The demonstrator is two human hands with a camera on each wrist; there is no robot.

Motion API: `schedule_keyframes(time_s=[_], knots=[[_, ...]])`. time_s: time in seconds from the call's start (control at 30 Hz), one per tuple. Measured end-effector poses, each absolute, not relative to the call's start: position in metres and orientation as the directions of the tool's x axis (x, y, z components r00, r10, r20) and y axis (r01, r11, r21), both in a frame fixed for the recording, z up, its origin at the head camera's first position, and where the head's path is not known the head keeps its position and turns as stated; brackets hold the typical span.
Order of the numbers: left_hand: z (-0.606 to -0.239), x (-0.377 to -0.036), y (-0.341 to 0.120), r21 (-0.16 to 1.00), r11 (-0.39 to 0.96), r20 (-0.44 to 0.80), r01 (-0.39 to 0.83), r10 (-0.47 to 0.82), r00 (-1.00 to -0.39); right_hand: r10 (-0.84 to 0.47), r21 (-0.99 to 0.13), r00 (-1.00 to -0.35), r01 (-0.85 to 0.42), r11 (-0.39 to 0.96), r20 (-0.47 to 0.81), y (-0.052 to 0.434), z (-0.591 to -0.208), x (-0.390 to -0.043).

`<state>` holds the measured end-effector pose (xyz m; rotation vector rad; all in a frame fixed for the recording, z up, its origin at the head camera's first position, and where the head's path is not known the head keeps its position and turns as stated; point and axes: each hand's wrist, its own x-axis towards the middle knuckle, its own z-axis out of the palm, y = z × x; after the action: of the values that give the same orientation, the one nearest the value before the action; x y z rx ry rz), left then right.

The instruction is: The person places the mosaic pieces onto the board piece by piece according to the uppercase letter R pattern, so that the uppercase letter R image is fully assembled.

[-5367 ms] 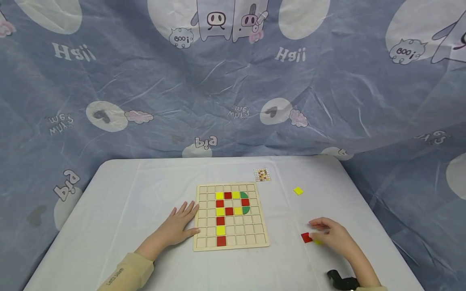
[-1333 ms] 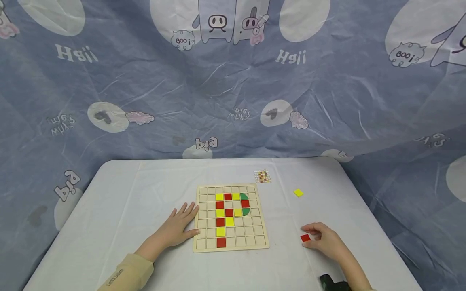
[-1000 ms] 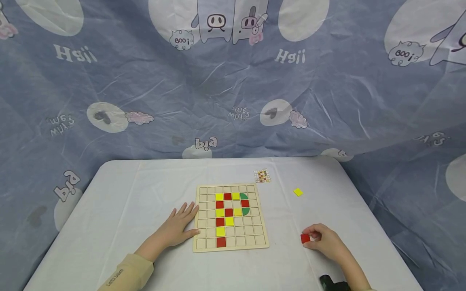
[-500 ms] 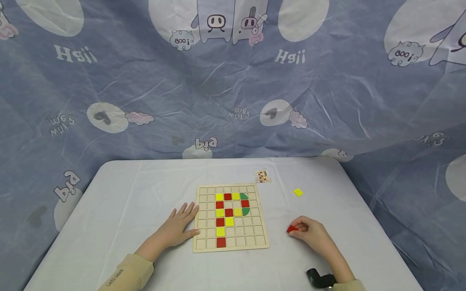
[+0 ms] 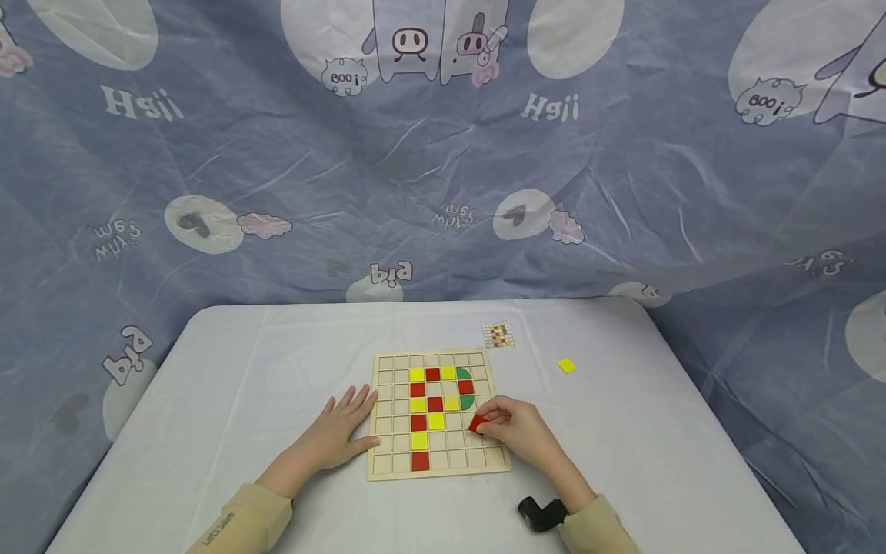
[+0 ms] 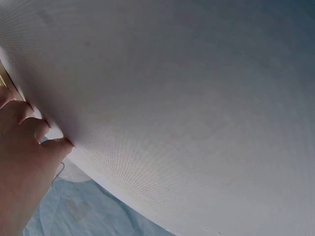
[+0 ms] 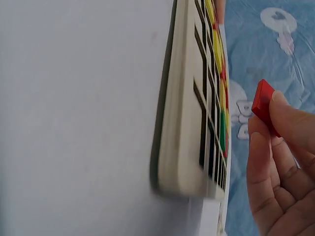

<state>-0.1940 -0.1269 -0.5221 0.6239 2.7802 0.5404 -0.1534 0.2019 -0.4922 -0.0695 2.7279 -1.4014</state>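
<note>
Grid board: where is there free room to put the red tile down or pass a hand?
On the grid board, the bottom-right cells and the left column are bare. The middle is crowded with tiles. The right hand holds the red tile there; the left hand blocks the board's left edge.

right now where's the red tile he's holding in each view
Head: red tile pinched by the right hand over the wooden grid board, right side.
Left wrist: not in it.
Right wrist: red tile at right, between the fingers.
Shared landmark: the wooden grid board.
</note>
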Motion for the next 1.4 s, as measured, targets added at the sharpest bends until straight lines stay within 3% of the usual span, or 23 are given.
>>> schedule_keyframes(time_s=[0.53, 1.4], knots=[[-0.522, -0.194, -0.127, 0.401, 0.839, -0.150, 0.367, 0.455, -0.878, -0.244, -0.754, -0.968, -0.119, 0.647, -0.057, 0.172, -0.500, -0.161], [-0.519, -0.192, -0.127, 0.416, 0.833, -0.153, 0.365, 0.459, -0.875, -0.250, -0.671, -0.966, -0.146, 0.727, -0.060, 0.168, -0.501, -0.164]])
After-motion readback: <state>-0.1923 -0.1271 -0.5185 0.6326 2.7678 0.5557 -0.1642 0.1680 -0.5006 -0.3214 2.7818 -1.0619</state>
